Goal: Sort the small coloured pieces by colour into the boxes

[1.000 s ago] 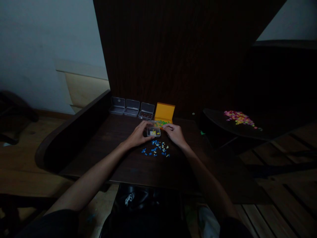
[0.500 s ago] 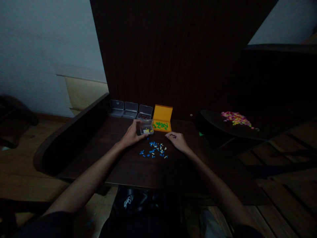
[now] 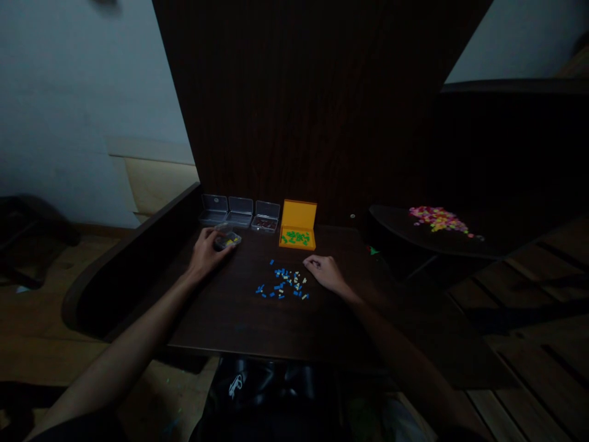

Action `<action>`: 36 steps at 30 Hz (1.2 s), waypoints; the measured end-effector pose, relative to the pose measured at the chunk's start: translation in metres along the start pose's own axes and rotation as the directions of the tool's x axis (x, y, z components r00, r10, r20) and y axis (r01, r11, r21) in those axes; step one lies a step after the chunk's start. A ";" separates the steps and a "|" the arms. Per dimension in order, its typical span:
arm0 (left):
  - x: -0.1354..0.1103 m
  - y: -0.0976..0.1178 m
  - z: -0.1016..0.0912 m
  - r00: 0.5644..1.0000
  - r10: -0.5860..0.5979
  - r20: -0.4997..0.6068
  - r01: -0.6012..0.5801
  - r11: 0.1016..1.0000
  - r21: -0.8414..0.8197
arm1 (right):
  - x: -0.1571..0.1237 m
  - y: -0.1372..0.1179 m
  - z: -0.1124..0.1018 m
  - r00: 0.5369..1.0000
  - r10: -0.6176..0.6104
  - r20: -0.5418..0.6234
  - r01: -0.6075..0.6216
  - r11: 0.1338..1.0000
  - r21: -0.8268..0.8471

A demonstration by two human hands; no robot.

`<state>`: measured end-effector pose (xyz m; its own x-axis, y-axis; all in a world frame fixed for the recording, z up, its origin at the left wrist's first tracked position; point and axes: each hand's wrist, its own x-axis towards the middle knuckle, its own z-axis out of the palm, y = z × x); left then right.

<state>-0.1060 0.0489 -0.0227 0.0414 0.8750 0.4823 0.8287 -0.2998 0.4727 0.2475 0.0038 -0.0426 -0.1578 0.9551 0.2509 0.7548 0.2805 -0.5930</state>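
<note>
My left hand (image 3: 208, 250) is closed around a small clear plastic box (image 3: 229, 237) with yellow pieces in it, at the left of the dark desk. My right hand (image 3: 324, 270) rests on the desk with its fingers curled together; whether anything is between them is hidden. Just left of it lies a loose scatter of small blue and cream building bricks (image 3: 288, 282). Beyond that stands an orange box (image 3: 297, 245), its lid up, holding small green pieces (image 3: 295, 236).
Clear boxes with raised lids line the desk's back: two at the left (image 3: 214, 216) (image 3: 240, 218) and one with dark reddish pieces (image 3: 265, 223). A raised wooden side panel (image 3: 124, 264) bounds the left. At the right, pink and yellow pieces (image 3: 439, 219) are heaped on a dark surface.
My left hand has carried the clear box with yellow pieces leftward, away from the orange box. My right hand stays beside the bricks. The view has shifted slightly.
</note>
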 end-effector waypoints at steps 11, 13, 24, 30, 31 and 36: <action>0.001 -0.016 -0.028 0.969 -0.247 0.014 0.223 0.895 0.387 | -0.003 -0.008 -0.001 1.000 0.002 0.002 -0.002 0.998 -0.057; 0.001 -0.012 -0.030 0.967 -0.253 0.023 0.219 0.874 0.433 | -0.003 -0.007 -0.001 1.000 0.002 0.005 -0.002 0.998 -0.060; 0.003 -0.007 -0.037 0.963 -0.268 0.018 0.223 0.835 0.503 | -0.003 -0.008 -0.001 1.000 -0.001 0.008 0.001 0.998 -0.067; 0.001 -0.005 -0.040 0.970 -0.243 0.031 0.192 0.834 0.517 | -0.003 -0.008 -0.001 1.000 -0.016 0.010 0.017 0.998 -0.066; 0.002 -0.004 -0.041 0.972 -0.234 0.028 0.186 0.833 0.521 | -0.003 -0.008 -0.001 1.000 -0.015 0.008 0.016 0.998 -0.066; 0.004 -0.004 -0.040 0.981 -0.190 0.030 0.144 0.828 0.543 | -0.004 -0.008 -0.001 1.000 -0.021 0.008 0.021 0.997 -0.077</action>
<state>-0.1315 0.0384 0.0075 -0.1003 0.9271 0.3611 0.9946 0.0841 0.0603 0.2428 -0.0019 -0.0381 -0.1784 0.9498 0.2569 0.7980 0.2925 -0.5270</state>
